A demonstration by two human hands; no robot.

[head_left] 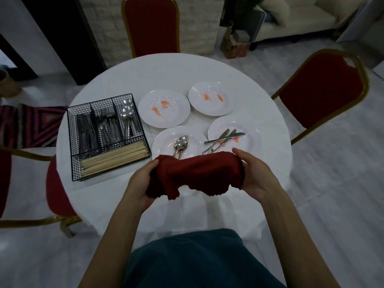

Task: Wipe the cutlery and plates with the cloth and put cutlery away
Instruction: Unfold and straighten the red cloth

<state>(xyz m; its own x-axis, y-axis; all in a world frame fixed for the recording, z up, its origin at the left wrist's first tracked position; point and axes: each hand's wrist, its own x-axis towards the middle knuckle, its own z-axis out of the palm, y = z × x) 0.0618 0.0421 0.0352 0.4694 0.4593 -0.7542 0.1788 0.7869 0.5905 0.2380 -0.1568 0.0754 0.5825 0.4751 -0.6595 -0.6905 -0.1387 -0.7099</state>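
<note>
Cloth: dark red terry cloth (197, 173), stretched crosswise between both hands at 6 o'clock of the table; it hides the near ends of the cutlery handles on the two nearest plates. Whether it touches them cannot be told.
Left hand (141, 183): grips the bunched left end of the cloth, thumb on top, fingers curled underneath and mostly hidden.
Right hand (253, 173): grips the right end, thumb laid along the top edge, fingers wrapped under the fabric.
Table: round table under a white tablecloth (270, 113).
Basket: black wire-mesh cutlery basket (99, 104) at 9 o'clock, holding stored knives (85, 132) in its left compartment, forks (108, 125) in the middle, stored spoons (128, 115) on the right, and pale wooden chopsticks (114, 159) across the front.
Smeared plates: two round white plates with orange streaks, far-left plate (164, 119) at the centre and far-right plate (209, 109) towards 1 o'clock.
Near-left plate (162, 142): carries loose steel spoons (181, 142), bowls pointing to 12 o'clock.
Near-right plate (249, 132): carries crossed loose steel knives (224, 138) and an orange smear.
Chairs: red padded chairs with gold frames at 12 o'clock (151, 23), 3 o'clock (324, 90) and 8 o'clock (56, 183).
</note>
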